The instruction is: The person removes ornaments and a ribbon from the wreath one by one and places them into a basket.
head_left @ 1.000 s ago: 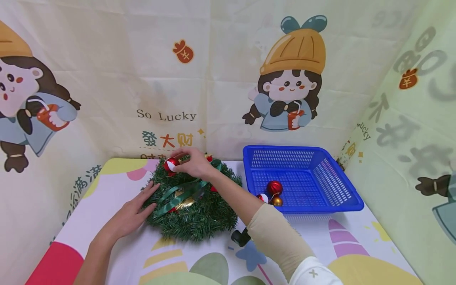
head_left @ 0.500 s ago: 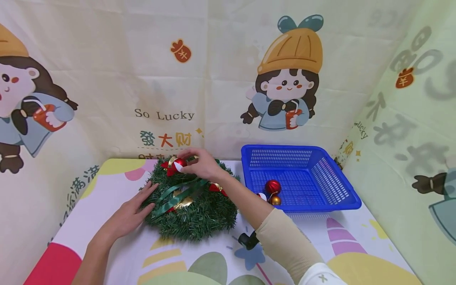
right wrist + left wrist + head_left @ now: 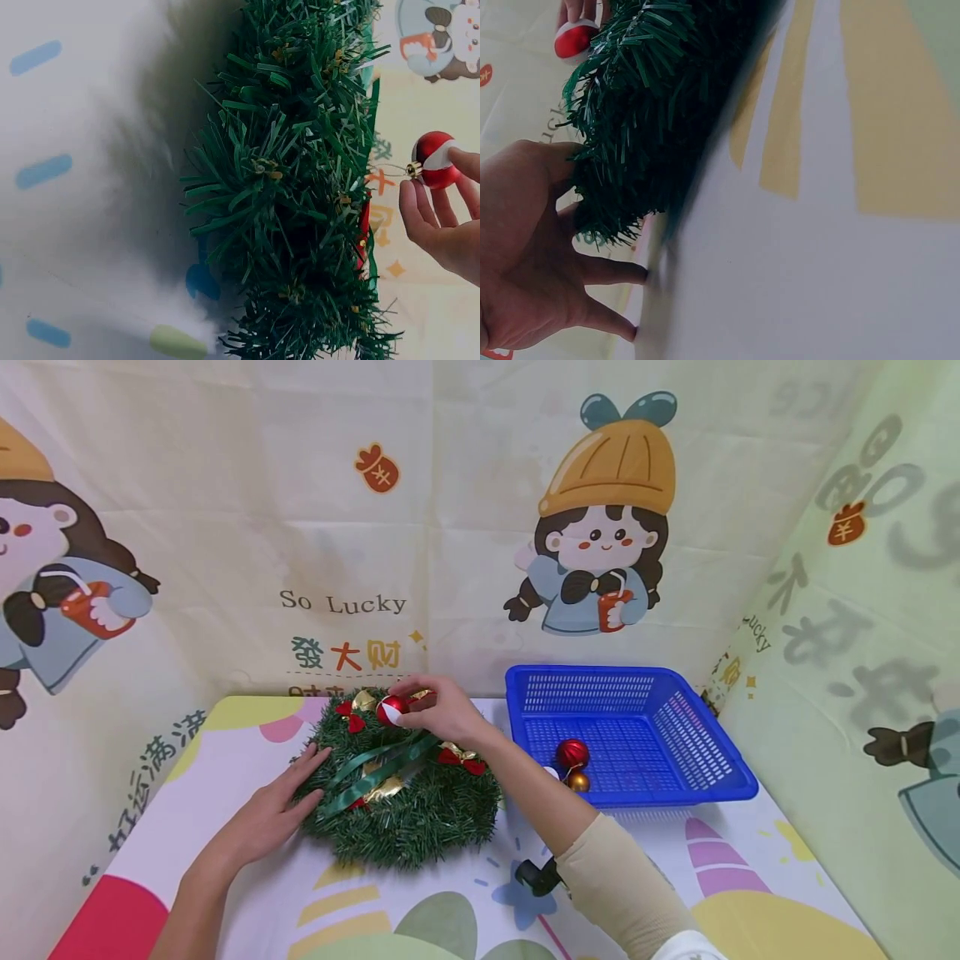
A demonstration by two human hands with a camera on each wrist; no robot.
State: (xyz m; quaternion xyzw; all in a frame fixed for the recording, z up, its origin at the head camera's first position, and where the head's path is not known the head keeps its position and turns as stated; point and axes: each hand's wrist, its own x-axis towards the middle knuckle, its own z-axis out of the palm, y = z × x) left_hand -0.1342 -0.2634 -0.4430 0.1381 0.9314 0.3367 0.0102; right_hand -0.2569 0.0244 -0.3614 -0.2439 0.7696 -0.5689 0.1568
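Note:
A green wreath [image 3: 420, 818] of tinsel needles lies on the table, with gold bells [image 3: 364, 701], red bows [image 3: 462, 760] and a dark green ribbon [image 3: 381, 774] on it. My right hand [image 3: 446, 714] pinches a red and white Christmas ball [image 3: 391, 711] over the wreath's far side. In the right wrist view the Christmas ball [image 3: 436, 159] shows a gold cap and a thin string loop, clear of the needles. My left hand [image 3: 273, 814] rests against the wreath's left side with fingers spread; in the left wrist view, two fingertips of the left hand [image 3: 536, 255] reach the tabletop.
Right of the wreath stands a blue plastic basket [image 3: 637, 797]. Inside it are a red ball [image 3: 572, 754], a gold ball [image 3: 578, 782] and a partly hidden white one [image 3: 552, 772]. A printed cloth backdrop [image 3: 465, 527] rises behind the table.
My right hand has carried the Christmas ball a little to the right along the wreath's far side, uncovering a bell and a bow at its upper left. My left hand stays in place.

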